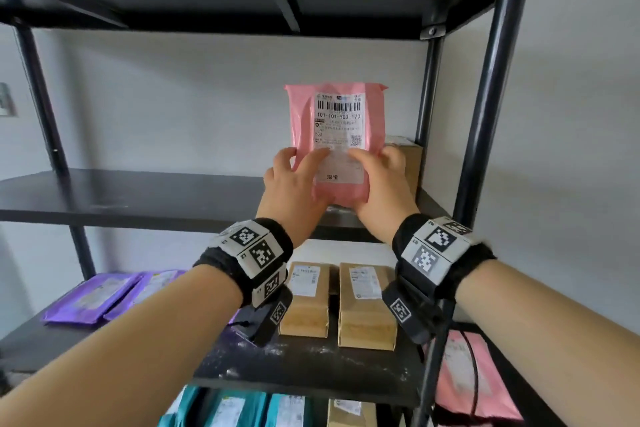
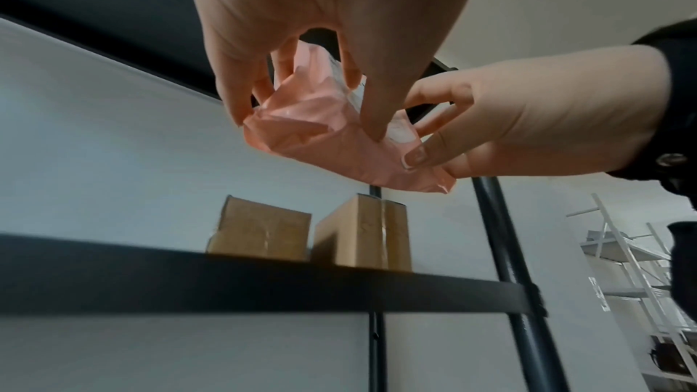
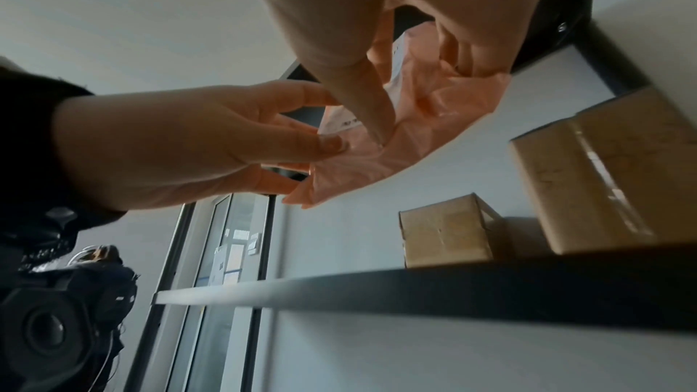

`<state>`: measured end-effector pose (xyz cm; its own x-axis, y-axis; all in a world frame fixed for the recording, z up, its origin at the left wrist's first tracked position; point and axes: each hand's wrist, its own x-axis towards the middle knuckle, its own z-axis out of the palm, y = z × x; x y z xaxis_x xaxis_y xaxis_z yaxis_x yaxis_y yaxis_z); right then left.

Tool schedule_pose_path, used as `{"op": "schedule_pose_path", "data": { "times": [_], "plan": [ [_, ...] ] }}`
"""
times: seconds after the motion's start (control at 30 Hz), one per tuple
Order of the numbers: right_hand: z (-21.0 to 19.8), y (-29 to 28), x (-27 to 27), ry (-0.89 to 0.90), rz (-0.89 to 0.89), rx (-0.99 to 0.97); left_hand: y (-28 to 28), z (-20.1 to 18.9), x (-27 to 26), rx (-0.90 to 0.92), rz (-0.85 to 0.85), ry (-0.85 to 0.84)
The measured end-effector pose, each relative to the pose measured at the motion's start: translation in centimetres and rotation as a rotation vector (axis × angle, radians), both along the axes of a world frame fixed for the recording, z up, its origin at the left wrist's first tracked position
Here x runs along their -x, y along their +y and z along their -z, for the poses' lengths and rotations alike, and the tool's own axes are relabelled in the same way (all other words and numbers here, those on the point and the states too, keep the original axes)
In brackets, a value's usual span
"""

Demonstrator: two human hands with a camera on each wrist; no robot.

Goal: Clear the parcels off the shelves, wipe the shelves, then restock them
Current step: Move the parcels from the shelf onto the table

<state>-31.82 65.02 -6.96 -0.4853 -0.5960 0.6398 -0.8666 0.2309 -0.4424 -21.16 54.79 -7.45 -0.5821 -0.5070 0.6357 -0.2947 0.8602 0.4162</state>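
A pink plastic mailer (image 1: 334,104) with a white shipping label stands upright in the air over the right part of the black middle shelf (image 1: 121,198). My left hand (image 1: 304,165) grips its lower left edge, thumb on the label. My right hand (image 1: 372,165) grips its lower right edge the same way. In the left wrist view the pink mailer (image 2: 324,130) hangs above the shelf edge (image 2: 264,288) without touching it. In the right wrist view the pink mailer (image 3: 426,118) is crumpled between thumb and fingers.
Two brown cartons (image 2: 260,228) (image 2: 362,231) stand at the back right of the middle shelf. On the shelf below lie two brown boxes (image 1: 365,305) and purple mailers (image 1: 93,295). Teal mailers (image 1: 228,409) sit lower still, and a pink mailer (image 1: 474,378) lies right of the post (image 1: 485,107).
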Motion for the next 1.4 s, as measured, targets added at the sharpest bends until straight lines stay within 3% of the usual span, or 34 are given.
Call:
{"op": "schedule_pose_path", "data": {
  "times": [0.37, 0.93, 1.17, 1.4],
  "plan": [
    [6.7, 8.9, -0.6, -0.038, 0.046, -0.096, 8.2, 6.2, -0.4, -0.036, 0.037, -0.121],
    [18.4, 21.9, 0.7, -0.312, 0.284, -0.448, 17.8, 19.7, 2.4, -0.208, 0.398, -0.459],
    [21.7, 26.7, 7.2, -0.425, 0.372, -0.524, 22.3, 22.6, 9.8, -0.261, 0.471, -0.600],
    [25.8, 26.3, 19.2, -0.502, 0.263, -0.616, 22.7, 25.9, 20.6, -0.336, 0.353, -0.691]
  ]
}}
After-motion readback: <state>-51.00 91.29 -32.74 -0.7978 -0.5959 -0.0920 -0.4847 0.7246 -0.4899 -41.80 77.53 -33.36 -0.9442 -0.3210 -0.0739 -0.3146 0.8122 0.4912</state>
